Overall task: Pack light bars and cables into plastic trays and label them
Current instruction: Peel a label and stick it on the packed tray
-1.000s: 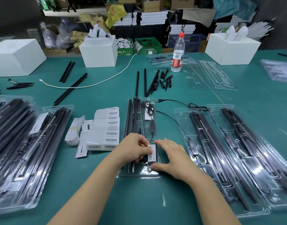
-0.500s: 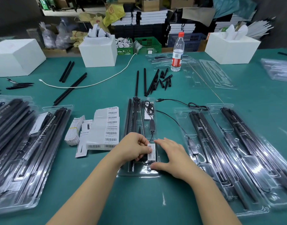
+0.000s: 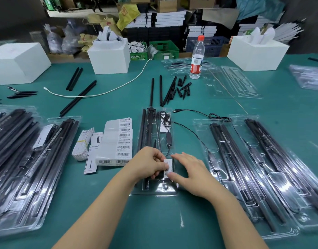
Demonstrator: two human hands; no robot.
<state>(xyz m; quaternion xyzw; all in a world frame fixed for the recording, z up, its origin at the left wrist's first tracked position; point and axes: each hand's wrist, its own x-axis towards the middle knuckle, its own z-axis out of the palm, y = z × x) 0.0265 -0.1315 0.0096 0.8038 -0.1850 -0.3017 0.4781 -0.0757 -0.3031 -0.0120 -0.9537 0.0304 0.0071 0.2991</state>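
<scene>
A clear plastic tray (image 3: 155, 192) lies in front of me on the green table, holding black light bars (image 3: 148, 126) and a coiled black cable (image 3: 165, 117). A small white barcode label (image 3: 167, 166) sits on the tray's near end. My left hand (image 3: 147, 163) pinches the label's left edge with curled fingers. My right hand (image 3: 188, 172) lies beside it, fingers fairly straight, thumb tip touching the label's lower corner. A sheet of barcode labels (image 3: 118, 141) lies left of the tray.
Filled trays lie stacked at the left (image 3: 28, 159) and right (image 3: 262, 168). Loose black bars and stakes (image 3: 172, 88), a water bottle (image 3: 197, 58), empty trays (image 3: 235, 81), white boxes (image 3: 109, 56) and a white cord (image 3: 100, 93) lie farther back. A booklet bundle (image 3: 82, 144) sits beside the label sheet.
Both hands stay at the label on the tray's near end; nothing else has visibly moved.
</scene>
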